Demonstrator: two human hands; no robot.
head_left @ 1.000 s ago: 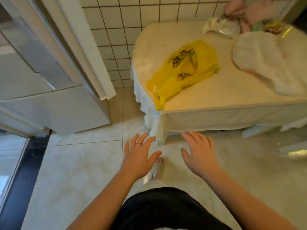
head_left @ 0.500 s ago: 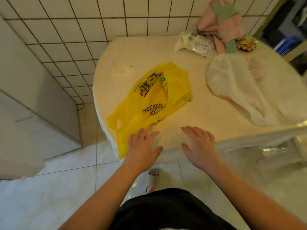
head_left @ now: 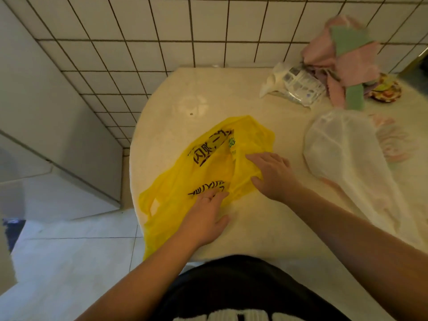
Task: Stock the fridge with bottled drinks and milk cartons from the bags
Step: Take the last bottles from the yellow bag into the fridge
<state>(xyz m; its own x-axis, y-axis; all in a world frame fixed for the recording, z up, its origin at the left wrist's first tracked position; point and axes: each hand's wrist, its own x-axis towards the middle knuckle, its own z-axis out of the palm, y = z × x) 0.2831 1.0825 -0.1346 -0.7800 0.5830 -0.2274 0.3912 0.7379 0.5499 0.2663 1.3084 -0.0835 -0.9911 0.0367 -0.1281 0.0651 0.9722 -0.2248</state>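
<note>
**Head view: both hands on the yellow bag at the counter, no drinks in plain sight.**

We list the yellow bag [head_left: 208, 163], lying slack and nearly flat on the counter [head_left: 266, 228], with one handle hanging over the near-left edge. The left hand [head_left: 203, 216] has an open grip, its fingertips resting on the printed side and holding nothing. The right hand [head_left: 271, 174] also has an open grip, fingers spread on the bag's right fold, and we see no closed pinch. The white bag [head_left: 342, 158] lies collapsed, well apart to the right. The fridge [head_left: 69, 147] stands at far left, its inside out of sight. A green-printed strip shows through the yellow plastic, but we cannot tell what it is. We judge the bags nearly emptied, with a last search through them left.
</note>
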